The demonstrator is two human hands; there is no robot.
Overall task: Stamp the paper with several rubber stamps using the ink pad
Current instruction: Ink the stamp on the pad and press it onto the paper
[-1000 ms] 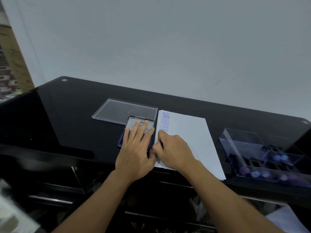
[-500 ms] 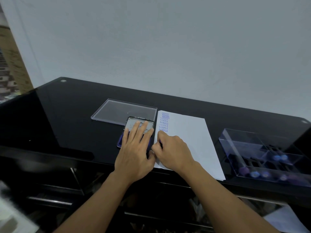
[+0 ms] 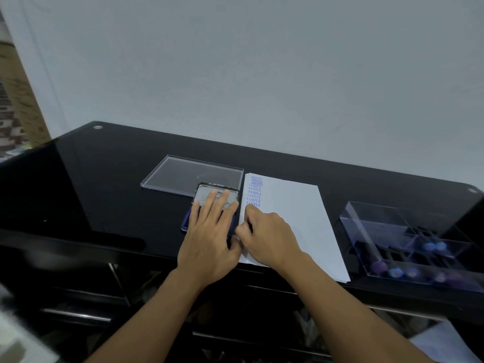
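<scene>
Paper (image 3: 288,221), white, flat on the black surface (image 3: 104,195), just right of the ink pad (image 3: 187,224). Down its left edge, a column of blue prints: AMENDED three times, then SAMPLE repeated. Left hand (image 3: 207,239) laid flat on the open pad, fingers straight, fingertips reaching its labelled lid. Right hand (image 3: 271,238) curled on the sheet just below the last SAMPLE, pinching what looks like a small dark rubber stamp (image 3: 249,226), nearly all hidden. Almost nothing changed over the last second: same grip, same spot, no new print visible. Probably mid-press on one more impression. Clear tray (image 3: 183,174) behind the pad. Clear box (image 3: 387,226) of further stamps at right, contents blurred, corner cut off by the frame.
</scene>
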